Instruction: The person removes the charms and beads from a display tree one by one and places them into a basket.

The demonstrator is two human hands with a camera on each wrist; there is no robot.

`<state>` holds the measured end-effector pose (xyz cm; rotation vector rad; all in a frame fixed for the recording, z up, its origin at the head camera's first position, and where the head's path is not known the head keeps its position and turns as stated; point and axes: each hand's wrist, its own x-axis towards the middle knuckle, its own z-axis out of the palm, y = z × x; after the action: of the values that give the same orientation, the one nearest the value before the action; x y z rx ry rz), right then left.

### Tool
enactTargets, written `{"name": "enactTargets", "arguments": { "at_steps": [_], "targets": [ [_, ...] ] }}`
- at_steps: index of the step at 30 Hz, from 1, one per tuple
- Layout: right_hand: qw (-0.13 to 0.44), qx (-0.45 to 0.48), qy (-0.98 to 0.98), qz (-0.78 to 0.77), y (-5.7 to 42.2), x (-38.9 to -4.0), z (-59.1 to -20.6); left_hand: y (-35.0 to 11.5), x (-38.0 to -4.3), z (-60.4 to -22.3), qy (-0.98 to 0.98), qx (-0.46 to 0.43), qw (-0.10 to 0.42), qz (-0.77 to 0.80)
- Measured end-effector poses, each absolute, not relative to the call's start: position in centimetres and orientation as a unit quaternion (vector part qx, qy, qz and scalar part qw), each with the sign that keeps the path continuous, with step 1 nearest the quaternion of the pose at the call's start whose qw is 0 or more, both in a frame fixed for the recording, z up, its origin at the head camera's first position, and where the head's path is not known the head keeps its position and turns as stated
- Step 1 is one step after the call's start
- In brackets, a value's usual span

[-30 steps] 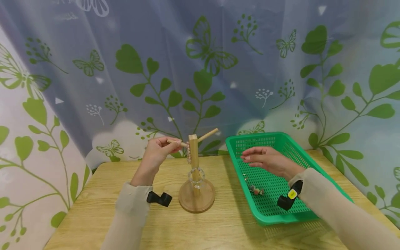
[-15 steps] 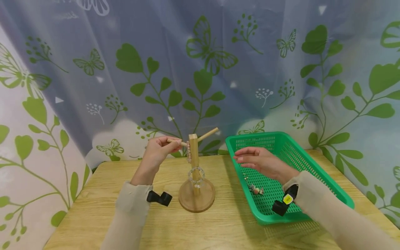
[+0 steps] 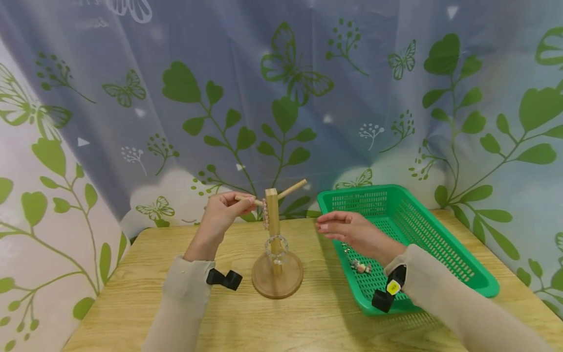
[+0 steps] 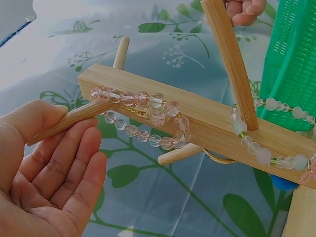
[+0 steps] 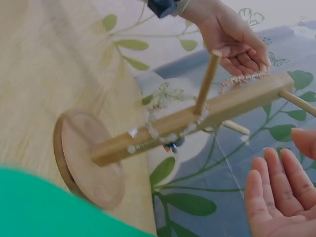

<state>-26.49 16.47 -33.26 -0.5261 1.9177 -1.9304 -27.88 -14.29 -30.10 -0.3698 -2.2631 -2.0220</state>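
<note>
A wooden peg stand (image 3: 273, 215) with a round base is upright on the table. My left hand (image 3: 220, 215) pinches the tip of its upper left peg (image 4: 74, 121) between thumb and fingers. On that peg hangs a bracelet of clear pink beads (image 4: 140, 98), against the post. Lower down, a bracelet of white and clear beads (image 4: 264, 154) with a pink charm hangs from another peg. Behind the post, a gold ring (image 4: 219, 157) and something blue (image 4: 285, 182) show partly. My right hand (image 3: 358, 234), fingers extended and holding nothing, is above the basket's left rim.
A green plastic basket (image 3: 440, 244) stands right of the stand. Inside it, near the left wall, lies a small colourful charm (image 3: 361, 267) with metal parts. Patterned cloth (image 3: 286, 122) hangs behind the wooden table (image 3: 220, 318).
My right hand has moved left, from over the basket toward the stand, still holding nothing. My left hand keeps its pinch on the peg, and the bracelets stay in place.
</note>
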Motion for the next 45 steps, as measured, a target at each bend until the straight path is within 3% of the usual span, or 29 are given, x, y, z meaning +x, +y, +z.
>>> {"name": "enactTargets", "arguments": {
  "at_steps": [45],
  "targets": [
    [0.130, -0.091, 0.740, -0.654, 8.0, -26.6, -36.8, -14.1, -27.8, -29.9, -0.744, -0.112, 0.044, -0.658]
  ]
}}
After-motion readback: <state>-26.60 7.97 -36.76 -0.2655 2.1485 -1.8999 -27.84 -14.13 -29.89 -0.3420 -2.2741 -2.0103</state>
